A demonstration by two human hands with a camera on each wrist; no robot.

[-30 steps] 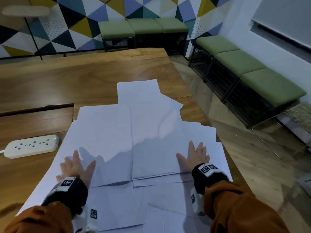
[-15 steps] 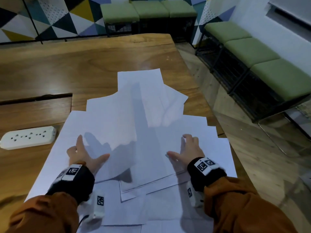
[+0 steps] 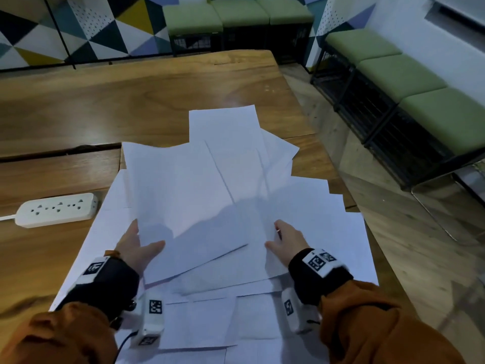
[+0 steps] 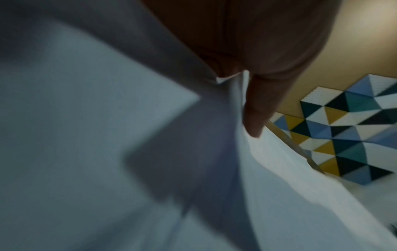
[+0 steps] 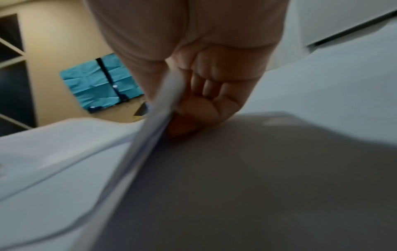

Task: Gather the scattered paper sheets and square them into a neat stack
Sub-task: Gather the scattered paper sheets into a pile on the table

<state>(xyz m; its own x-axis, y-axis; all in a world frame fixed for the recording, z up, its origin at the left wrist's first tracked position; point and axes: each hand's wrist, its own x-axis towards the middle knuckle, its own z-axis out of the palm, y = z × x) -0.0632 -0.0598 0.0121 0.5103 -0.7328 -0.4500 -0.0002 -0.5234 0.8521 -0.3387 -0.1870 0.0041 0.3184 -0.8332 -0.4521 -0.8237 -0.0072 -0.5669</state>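
Several white paper sheets (image 3: 210, 200) lie overlapped and askew on the wooden table (image 3: 131, 101). My left hand (image 3: 143, 245) grips the left edge of a raised top sheet, thumb on top and fingers hidden beneath it. In the left wrist view the left hand (image 4: 253, 95) pinches a thin paper edge (image 4: 235, 118). My right hand (image 3: 283, 237) holds the right side of the upper sheets. The right wrist view shows the right hand (image 5: 193, 95) with thumb and curled fingers pinching a few sheets (image 5: 163, 105). More sheets lie flat under both wrists.
A white power strip (image 3: 56, 210) lies on the table left of the papers. The table's right edge (image 3: 330, 158) runs close beside the sheets, with floor beyond. Green cushioned benches (image 3: 420, 82) line the right and far walls.
Both hands lay flat on the papers a second ago. They have since curled onto the upper sheets' side edges, and those sheets have lifted and bowed off the pile.
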